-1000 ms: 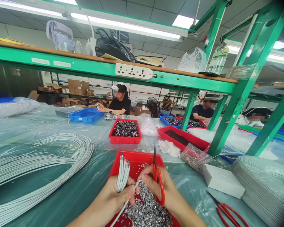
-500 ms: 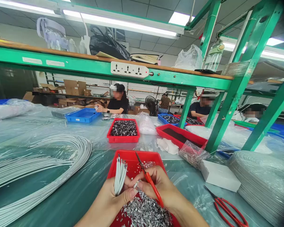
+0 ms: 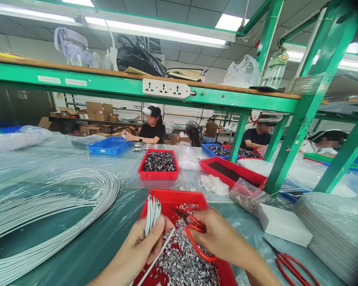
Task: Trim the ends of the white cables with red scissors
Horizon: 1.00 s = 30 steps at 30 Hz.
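My left hand (image 3: pixel 147 238) is closed around a bundle of white cables (image 3: pixel 152 212), their dark-tipped ends pointing up. One single white cable (image 3: pixel 159 254) slants down from its fingertips. My right hand (image 3: pixel 216 228) grips red-handled scissors (image 3: pixel 197 240), with fingers in the loops and the dark blades pointing left. Under both hands lies a red tray (image 3: pixel 179 194) holding many small silvery pieces (image 3: pixel 186 262). The scissors' tips are a short distance from the cables, not touching them.
Loops of white cable (image 3: pixel 107 198) lie on the left and a thick coil (image 3: pixel 330 230) on the right. Another pair of red scissors (image 3: pixel 289 264) and a white box (image 3: pixel 283 222) are at the right. Behind stands a red tray of black parts (image 3: pixel 158 174); a green post (image 3: pixel 301 119) rises right.
My right hand has swung the scissors from lying across the fingers to a working grip with the handles spread. It has moved right, away from my left hand. A single cable now shows below the left fingertips.
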Each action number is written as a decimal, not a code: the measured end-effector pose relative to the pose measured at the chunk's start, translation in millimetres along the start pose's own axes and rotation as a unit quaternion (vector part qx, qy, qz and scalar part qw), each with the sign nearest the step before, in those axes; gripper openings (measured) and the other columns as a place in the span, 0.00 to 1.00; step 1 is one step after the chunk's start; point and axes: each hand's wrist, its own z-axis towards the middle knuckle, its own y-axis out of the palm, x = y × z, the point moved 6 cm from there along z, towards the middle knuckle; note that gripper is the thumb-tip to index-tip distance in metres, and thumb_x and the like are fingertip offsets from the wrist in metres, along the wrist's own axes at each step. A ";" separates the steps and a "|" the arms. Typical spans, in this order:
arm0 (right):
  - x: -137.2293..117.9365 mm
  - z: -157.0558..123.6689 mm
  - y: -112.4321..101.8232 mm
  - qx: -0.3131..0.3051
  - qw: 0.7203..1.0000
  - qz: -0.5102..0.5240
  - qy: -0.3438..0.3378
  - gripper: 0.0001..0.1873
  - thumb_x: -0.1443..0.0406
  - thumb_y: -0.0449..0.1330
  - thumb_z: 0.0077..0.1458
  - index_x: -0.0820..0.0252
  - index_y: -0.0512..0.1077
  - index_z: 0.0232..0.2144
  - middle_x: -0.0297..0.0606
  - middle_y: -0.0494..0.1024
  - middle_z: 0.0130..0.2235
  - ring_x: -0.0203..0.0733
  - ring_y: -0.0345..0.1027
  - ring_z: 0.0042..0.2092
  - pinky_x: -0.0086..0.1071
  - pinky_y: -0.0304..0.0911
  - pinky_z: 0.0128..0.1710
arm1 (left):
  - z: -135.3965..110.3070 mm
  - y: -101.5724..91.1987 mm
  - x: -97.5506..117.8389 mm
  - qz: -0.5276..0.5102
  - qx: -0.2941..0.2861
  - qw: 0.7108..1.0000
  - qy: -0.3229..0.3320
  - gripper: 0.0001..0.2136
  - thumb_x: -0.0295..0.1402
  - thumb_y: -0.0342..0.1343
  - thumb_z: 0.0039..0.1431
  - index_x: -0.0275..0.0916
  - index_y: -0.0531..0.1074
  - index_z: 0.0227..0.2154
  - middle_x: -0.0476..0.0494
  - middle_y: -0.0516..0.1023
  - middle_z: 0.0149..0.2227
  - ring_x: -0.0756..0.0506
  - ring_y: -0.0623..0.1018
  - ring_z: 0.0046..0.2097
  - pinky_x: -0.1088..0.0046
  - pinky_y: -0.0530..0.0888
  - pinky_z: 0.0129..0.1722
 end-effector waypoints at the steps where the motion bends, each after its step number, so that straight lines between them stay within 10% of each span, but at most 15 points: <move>1: 0.5 -0.8 -3.2 0.004 1.000 0.002 -0.002 0.11 0.69 0.55 0.48 0.61 0.57 0.18 0.29 0.58 0.20 0.32 0.49 0.24 0.28 0.46 0.24 | -0.3 -1.3 3.5 -0.001 0.017 1.000 0.009 0.25 0.56 0.53 0.56 0.33 0.71 0.33 0.52 0.61 0.17 0.51 0.59 0.19 0.81 0.56 0.19; 3: 1.5 -3.2 -6.1 0.002 0.998 0.058 -0.014 0.07 0.68 0.54 0.50 0.61 0.63 0.34 0.34 0.66 0.28 0.35 0.60 0.30 0.28 0.57 0.29 | -0.5 -3.6 10.0 -0.023 0.038 0.999 0.027 0.23 0.53 0.57 0.56 0.33 0.73 0.32 0.50 0.64 0.21 0.49 0.63 0.24 0.81 0.60 0.24; 7: 7.5 -15.7 -2.4 -0.039 0.993 0.106 -0.027 0.41 0.61 0.57 0.46 0.68 0.43 0.58 0.57 0.57 0.55 0.53 0.53 0.55 0.42 0.57 0.50 | 0.9 -4.0 12.6 -0.145 0.016 0.989 0.016 0.21 0.49 0.62 0.52 0.34 0.75 0.36 0.47 0.66 0.26 0.48 0.66 0.27 0.80 0.65 0.26; 15: 6.5 -37.5 11.3 -0.096 0.995 0.020 0.016 0.37 0.57 0.59 0.45 0.62 0.56 0.56 0.49 0.70 0.45 0.53 0.67 0.44 0.40 0.65 0.41 | 1.2 -6.0 13.7 -0.138 -0.010 0.990 0.034 0.16 0.41 0.63 0.55 0.33 0.68 0.33 0.44 0.71 0.26 0.51 0.70 0.18 0.87 0.60 0.14; 21: 2.6 -38.0 13.7 -0.164 0.982 -0.072 0.066 0.33 0.51 0.48 0.52 0.58 0.52 0.58 0.50 0.59 0.55 0.59 0.55 0.54 0.51 0.57 0.48 | 1.2 -7.6 14.2 -0.051 0.031 0.994 0.088 0.13 0.39 0.61 0.56 0.33 0.68 0.29 0.52 0.65 0.14 0.55 0.62 0.13 0.88 0.50 0.13; 30: -10.8 -33.0 10.2 -0.161 0.979 -0.119 0.047 0.31 0.53 0.45 0.53 0.63 0.56 0.56 0.52 0.61 0.54 0.59 0.56 0.54 0.54 0.56 0.49 | -1.2 -11.1 19.7 -0.049 0.061 0.995 0.066 0.15 0.41 0.65 0.49 0.32 0.70 0.24 0.48 0.67 0.18 0.50 0.65 0.18 0.83 0.63 0.17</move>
